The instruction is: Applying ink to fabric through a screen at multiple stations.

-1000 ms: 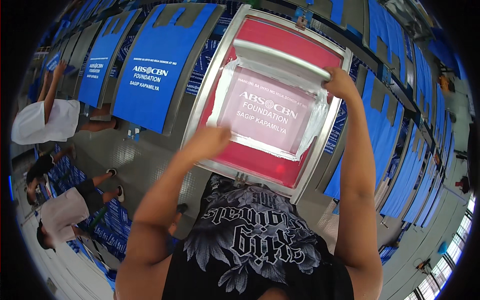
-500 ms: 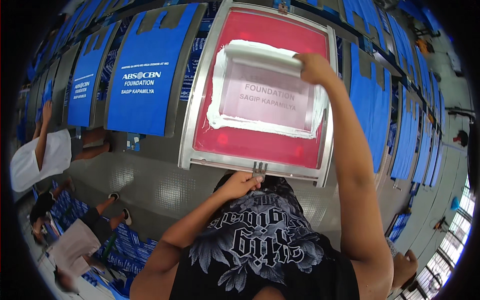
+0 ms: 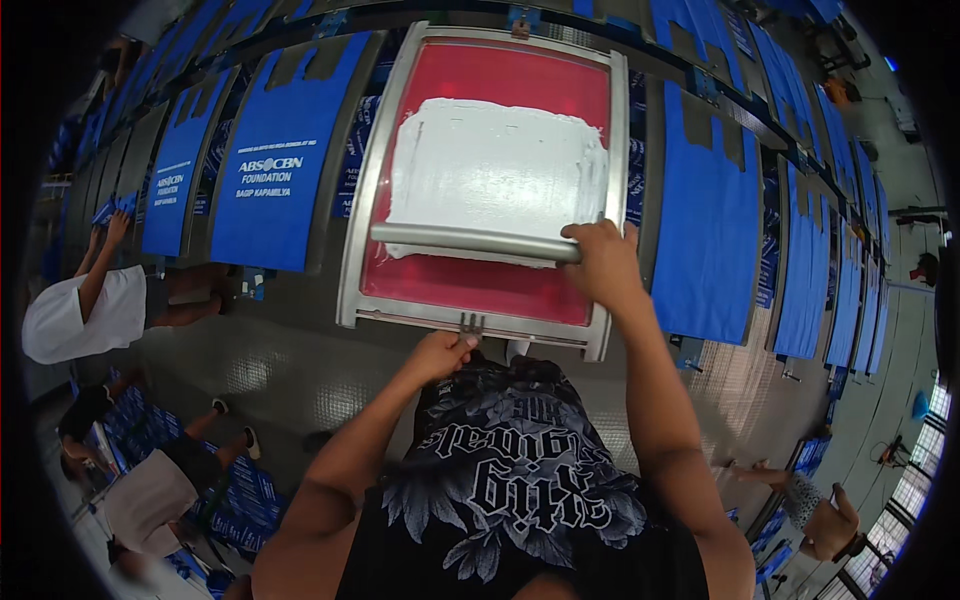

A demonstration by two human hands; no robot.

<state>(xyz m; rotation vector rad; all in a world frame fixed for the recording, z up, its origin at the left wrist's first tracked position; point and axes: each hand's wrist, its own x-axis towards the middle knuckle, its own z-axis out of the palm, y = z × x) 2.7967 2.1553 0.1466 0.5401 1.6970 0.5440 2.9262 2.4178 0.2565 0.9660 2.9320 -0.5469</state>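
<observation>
In front of me lies a screen-printing frame (image 3: pixel 376 190) with silver metal rails and a red mesh (image 3: pixel 470 287). White ink (image 3: pixel 490 160) spreads over the middle of the mesh and hides the print window. A long silver squeegee (image 3: pixel 460 240) lies across the near edge of the ink. My right hand (image 3: pixel 604 262) is closed around its right end. At the frame's near rail, my left hand (image 3: pixel 441 356) pinches a small metal bracket (image 3: pixel 471 325) between thumb and fingers.
Blue bags (image 3: pixel 268 215) lie flat on grey boards to the left, and more blue bags (image 3: pixel 706 240) line the right. A person in a white shirt (image 3: pixel 85 318) works at far left. Others are behind at lower left (image 3: pixel 155 500) and lower right (image 3: pixel 830 530).
My right hand has drawn the squeegee from the far side of the mesh toward me. White ink now covers the lettered window. My left hand keeps its hold on the bracket.
</observation>
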